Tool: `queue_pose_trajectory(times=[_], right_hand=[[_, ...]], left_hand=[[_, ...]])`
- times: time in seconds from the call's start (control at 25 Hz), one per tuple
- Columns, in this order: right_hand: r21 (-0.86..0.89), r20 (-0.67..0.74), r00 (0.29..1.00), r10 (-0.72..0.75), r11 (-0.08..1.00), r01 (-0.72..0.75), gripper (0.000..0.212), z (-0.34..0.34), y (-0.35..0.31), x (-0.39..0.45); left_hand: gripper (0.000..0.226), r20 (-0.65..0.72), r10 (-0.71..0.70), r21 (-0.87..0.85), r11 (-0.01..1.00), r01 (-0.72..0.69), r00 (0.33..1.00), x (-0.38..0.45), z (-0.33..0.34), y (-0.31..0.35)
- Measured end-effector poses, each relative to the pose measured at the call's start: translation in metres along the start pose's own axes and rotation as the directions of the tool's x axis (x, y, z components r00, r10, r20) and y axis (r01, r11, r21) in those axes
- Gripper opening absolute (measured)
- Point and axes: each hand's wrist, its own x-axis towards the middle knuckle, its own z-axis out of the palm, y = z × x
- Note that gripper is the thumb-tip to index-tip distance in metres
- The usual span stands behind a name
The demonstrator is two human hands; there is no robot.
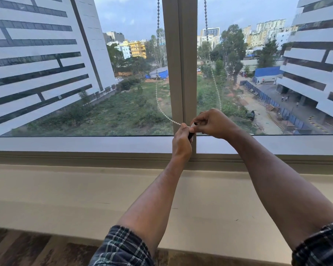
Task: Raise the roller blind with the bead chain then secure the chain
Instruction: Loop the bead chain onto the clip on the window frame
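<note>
Both hands meet low on the window's centre post (181, 73): the left hand (181, 144) is closed around a small dark fitting (190, 135) there, probably the chain holder, while the right hand (212, 122) pinches the bead chain (161, 110) at its lowest point. This grip seemingly feeds the slack loop into the holder (the blind itself is out of view, presumably raised). No containers are visible.

Rolled dark plaid sleeves (121, 248), bare forearms
</note>
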Motion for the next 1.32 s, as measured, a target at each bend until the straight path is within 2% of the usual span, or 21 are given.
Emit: queue_pose_trajectory(times=[0.12, 0.2, 0.28, 0.4, 0.44, 0.52, 0.6, 0.76, 0.84, 1.12, 1.32], right_hand=[[0.043, -0.035, 0.998, 0.048, 0.998, -0.047, 0.016, 0.008, 0.007, -0.001], [0.049, -0.12, 0.989, 0.092, 0.995, -0.087, 0.014, 0.02, 0.01, -0.006], [0.003, -0.194, 0.976, 0.097, 0.995, -0.099, 0.018, 0.035, 0.012, -0.016], [-0.018, -0.287, 0.957, 0.044, 0.999, -0.052, 0.022, 0.057, 0.012, -0.031], [-0.026, -0.333, 0.942, 0.054, 0.998, -0.066, 0.021, 0.063, 0.013, -0.036], [-0.125, -0.385, 0.914, 0.128, 0.974, -0.189, 0.03, 0.075, 0.015, -0.043], [-0.192, -0.357, 0.909, 0.214, 0.936, -0.296, 0.04, 0.086, 0.016, -0.047], [0.096, -0.211, 0.921, 0.328, 0.944, -0.315, 0.026, 0.097, 0.017, -0.048], [0.112, -0.176, 0.919, 0.353, 0.935, -0.338, 0.026, 0.103, 0.018, -0.046], [0.118, -0.192, 0.913, 0.359, 0.932, -0.341, 0.037, 0.111, 0.018, -0.048], [0.098, -0.196, 0.913, 0.358, 0.933, -0.346, 0.03, 0.114, 0.021, -0.049]], left_hand=[[0.037, 0.046, 0.023, -0.046, 0.999, -0.021, 0.999, -0.002, -0.001, -0.007], [0.026, 0.099, 0.015, -0.049, 0.999, -0.01, 0.995, -0.002, -0.006, -0.011], [0.021, 0.147, -0.023, -0.003, 1.0, 0.023, 0.989, -0.005, -0.013, -0.017], [0.028, 0.173, -0.043, 0.109, 0.994, 0.024, 0.984, -0.013, -0.023, -0.034], [0.027, 0.162, -0.038, 0.146, 0.989, 0.014, 0.986, -0.015, -0.026, -0.04], [0.022, 0.097, -0.026, 0.216, 0.976, 0.004, 0.995, -0.016, -0.031, -0.049], [0.018, 0.025, -0.028, 0.278, 0.96, 0.02, 0.999, -0.015, -0.034, -0.055], [0.021, -0.023, -0.031, 0.354, 0.935, 0.038, 0.999, -0.017, -0.04, -0.061], [0.024, -0.015, -0.039, 0.367, 0.929, 0.042, 0.999, -0.019, -0.042, -0.061], [0.023, -0.062, -0.033, 0.531, 0.845, 0.061, 0.998, -0.017, -0.044, -0.059], [0.021, -0.045, -0.015, 0.618, 0.785, 0.039, 0.999, -0.017, -0.045, -0.052]])
